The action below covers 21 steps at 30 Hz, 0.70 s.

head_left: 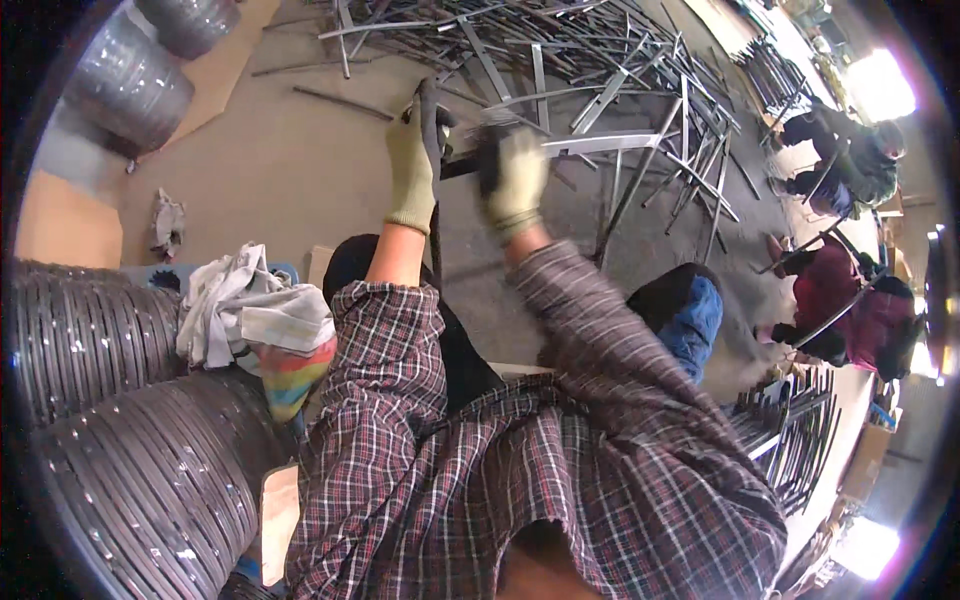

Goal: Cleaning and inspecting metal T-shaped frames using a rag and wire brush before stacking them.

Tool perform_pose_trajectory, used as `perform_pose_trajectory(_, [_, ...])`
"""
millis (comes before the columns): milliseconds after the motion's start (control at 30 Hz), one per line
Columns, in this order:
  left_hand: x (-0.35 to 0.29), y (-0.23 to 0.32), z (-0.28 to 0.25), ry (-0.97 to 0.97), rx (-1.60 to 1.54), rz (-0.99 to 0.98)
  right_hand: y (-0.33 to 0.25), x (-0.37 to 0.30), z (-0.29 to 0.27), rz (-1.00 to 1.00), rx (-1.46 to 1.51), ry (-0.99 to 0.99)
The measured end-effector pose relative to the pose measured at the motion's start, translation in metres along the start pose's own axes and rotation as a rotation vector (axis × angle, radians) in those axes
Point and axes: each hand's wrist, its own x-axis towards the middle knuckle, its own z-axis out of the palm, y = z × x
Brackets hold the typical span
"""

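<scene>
My left hand (410, 175), in a pale glove with a dark palm, is closed around a dark metal strip (437, 235) that runs down toward my lap. To its right is my right hand (518, 175), in the same kind of glove and smeared by motion; its fingers do not show clearly. A short dark bar (461, 165) shows between the two hands. On the right hand's other side a silver metal strip (605, 143) extends to the right, roughly in line with that bar. Whether the right hand grips either piece, I cannot tell.
A tangled pile of metal strips (590, 50) spreads over the floor ahead. Large coils of dark strip (150, 480) stand at my left, beside a crumpled grey cloth (250, 310). Wrapped coils (130, 85) stand at the far left. Two people (850, 300) work on the right.
</scene>
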Motion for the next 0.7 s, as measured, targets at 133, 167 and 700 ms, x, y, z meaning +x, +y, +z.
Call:
perform_pose_trajectory(133, [-0.005,0.002,-0.003,0.061,-0.004,0.092,-0.020,-0.009,0.008,-0.178,0.485,0.139])
perform_pose_trajectory(167, [-0.009,0.008,-0.015,0.039,-0.058,0.031,-0.010,-0.003,0.003,-0.211,0.378,0.063])
perform_pose_trajectory(700, [-0.020,0.034,0.034,-0.015,-0.137,0.065,0.104,0.049,0.041,0.072,0.666,0.465])
